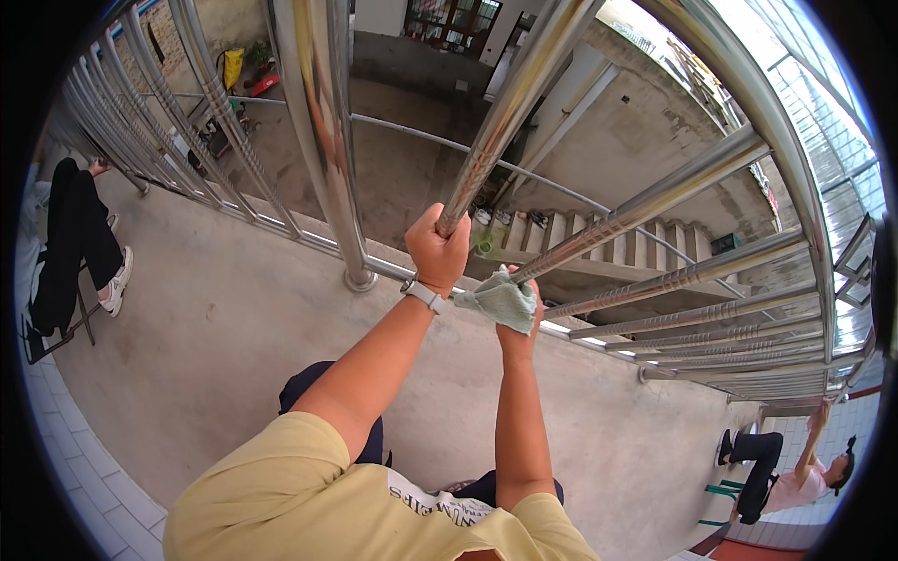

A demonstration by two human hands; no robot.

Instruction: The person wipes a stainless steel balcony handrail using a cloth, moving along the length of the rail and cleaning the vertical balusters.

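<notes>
My left hand [437, 249] is closed around a shiny steel baluster [510, 107] of a balcony railing, near its lower end. A white watch [423, 294] sits on that wrist. Just to its right, my right hand [520, 329] grips a pale green cloth [500, 299] and presses it against the bottom of the neighbouring baluster [645, 208]. Most of the right hand is hidden under the cloth. Both forearms reach up from my yellow shirt at the lower edge.
Several steel balusters fan out left and right, with a thicker post [323, 140] left of my hands. Beyond the railing lie a courtyard and concrete stairs [599, 229] below. A person in black trousers [75, 243] sits at left; another person [795, 472] works at lower right.
</notes>
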